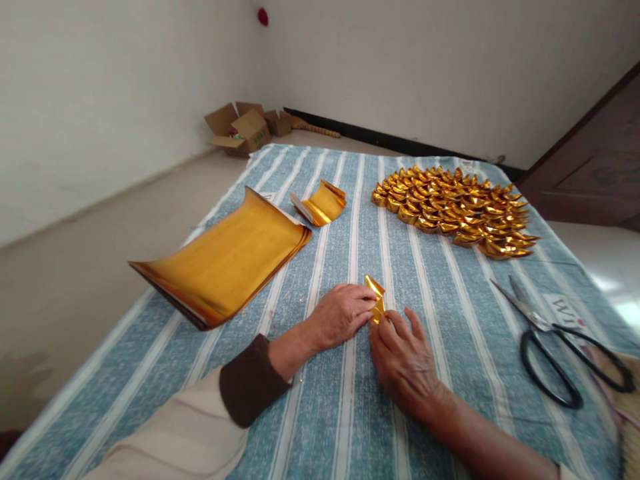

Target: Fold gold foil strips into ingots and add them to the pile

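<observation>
Between my two hands, low over the striped cloth, is a small folded piece of gold foil paper (376, 291). My left hand (343, 313) has its fingertips closed on the paper's left edge. From the near side, my right hand (405, 360) pinches its lower end, the outer fingers slightly raised. A stack of large gold foil sheets (225, 257) with curled edges lies to the left. Beyond my hands rests a smaller stack of cut gold foil pieces (323, 203). Many folded gold paper ingots (453, 207) stand in close rows at the far right.
Black-handled scissors (543, 327) lie partly open at the right, blades pointing away to the left. The table wears a blue and white striped cloth (330, 393). Cardboard boxes (245, 130) sit on the floor past the far left corner, near the wall.
</observation>
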`<state>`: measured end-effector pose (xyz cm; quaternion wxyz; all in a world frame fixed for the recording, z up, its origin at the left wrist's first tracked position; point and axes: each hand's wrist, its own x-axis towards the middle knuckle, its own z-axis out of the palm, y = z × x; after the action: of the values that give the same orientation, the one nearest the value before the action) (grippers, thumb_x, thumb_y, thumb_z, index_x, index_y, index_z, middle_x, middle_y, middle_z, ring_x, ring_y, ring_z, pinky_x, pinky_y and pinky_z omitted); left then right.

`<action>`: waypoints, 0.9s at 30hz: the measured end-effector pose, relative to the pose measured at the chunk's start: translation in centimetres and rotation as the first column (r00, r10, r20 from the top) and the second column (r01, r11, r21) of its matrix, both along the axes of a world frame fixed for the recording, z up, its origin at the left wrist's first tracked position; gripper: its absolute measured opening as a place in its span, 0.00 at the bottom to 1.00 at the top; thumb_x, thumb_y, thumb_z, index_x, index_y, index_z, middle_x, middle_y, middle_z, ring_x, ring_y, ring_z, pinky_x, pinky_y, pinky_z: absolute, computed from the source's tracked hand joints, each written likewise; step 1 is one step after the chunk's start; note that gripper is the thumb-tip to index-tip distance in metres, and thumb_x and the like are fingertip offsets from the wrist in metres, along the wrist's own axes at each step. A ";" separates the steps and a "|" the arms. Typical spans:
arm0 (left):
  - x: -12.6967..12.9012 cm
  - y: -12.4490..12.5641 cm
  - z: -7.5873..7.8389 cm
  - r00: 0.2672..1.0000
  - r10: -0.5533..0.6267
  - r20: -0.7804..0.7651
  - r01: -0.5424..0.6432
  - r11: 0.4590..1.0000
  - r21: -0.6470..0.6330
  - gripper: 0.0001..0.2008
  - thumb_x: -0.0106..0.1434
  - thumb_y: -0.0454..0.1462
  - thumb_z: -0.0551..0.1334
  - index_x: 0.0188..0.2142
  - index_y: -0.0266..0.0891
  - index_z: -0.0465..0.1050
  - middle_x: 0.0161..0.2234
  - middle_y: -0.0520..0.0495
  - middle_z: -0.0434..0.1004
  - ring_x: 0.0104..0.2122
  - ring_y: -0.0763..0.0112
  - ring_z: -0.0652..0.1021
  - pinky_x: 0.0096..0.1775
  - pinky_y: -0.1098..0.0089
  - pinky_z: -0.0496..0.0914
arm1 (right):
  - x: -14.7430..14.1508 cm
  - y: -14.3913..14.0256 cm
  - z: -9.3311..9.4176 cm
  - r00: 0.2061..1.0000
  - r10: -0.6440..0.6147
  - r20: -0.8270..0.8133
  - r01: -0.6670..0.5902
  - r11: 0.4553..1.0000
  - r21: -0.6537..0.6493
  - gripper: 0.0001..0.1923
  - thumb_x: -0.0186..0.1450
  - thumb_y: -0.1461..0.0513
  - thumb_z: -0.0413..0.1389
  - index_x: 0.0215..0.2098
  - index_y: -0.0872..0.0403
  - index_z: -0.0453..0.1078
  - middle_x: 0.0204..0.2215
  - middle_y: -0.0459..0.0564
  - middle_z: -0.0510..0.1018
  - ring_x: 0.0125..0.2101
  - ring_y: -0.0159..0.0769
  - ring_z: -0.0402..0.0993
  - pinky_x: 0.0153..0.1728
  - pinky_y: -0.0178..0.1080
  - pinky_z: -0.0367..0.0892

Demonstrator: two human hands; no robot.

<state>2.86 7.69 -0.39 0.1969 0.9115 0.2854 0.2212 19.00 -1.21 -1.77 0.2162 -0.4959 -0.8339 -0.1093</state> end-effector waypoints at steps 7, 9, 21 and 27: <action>-0.1 0.1 -0.1 1.000 0.003 -0.020 -0.003 1.000 -0.015 0.10 0.71 0.38 0.56 0.40 0.39 0.77 0.45 0.47 0.79 0.47 0.66 0.77 0.50 0.60 0.69 | 0.4 -0.1 -0.1 0.999 0.007 -0.034 -0.003 0.994 0.110 0.10 0.68 0.68 0.51 0.32 0.56 0.73 0.34 0.54 0.77 0.49 0.49 0.68 0.58 0.58 0.58; -0.1 0.1 -0.1 1.000 0.002 -0.018 -0.003 1.000 -0.015 0.10 0.71 0.38 0.57 0.40 0.39 0.77 0.45 0.47 0.79 0.47 0.66 0.77 0.50 0.60 0.68 | 0.5 0.0 0.0 0.999 0.019 -0.032 -0.015 0.994 0.107 0.12 0.68 0.69 0.51 0.29 0.55 0.71 0.32 0.53 0.76 0.48 0.48 0.69 0.58 0.57 0.59; 0.0 0.2 -0.2 1.000 -0.008 0.016 0.008 1.000 0.001 0.08 0.69 0.35 0.59 0.40 0.39 0.78 0.45 0.47 0.80 0.45 0.66 0.78 0.49 0.62 0.69 | 0.1 0.3 0.1 0.998 0.003 -0.055 0.002 0.995 0.099 0.12 0.69 0.67 0.49 0.30 0.54 0.71 0.31 0.52 0.75 0.45 0.45 0.69 0.56 0.55 0.59; -0.1 0.8 -0.6 0.995 -0.030 0.098 0.031 0.999 -0.015 0.07 0.67 0.36 0.61 0.40 0.37 0.79 0.43 0.45 0.81 0.45 0.65 0.79 0.49 0.64 0.70 | 0.6 2.2 0.4 0.983 -0.086 -0.162 0.094 0.994 0.047 0.11 0.69 0.64 0.53 0.28 0.54 0.69 0.26 0.49 0.72 0.34 0.40 0.67 0.43 0.46 0.63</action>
<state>2.80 8.52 -1.03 0.2213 0.9022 0.2634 0.2601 19.60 0.96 -1.36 0.2906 -0.5341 -0.7874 -0.1017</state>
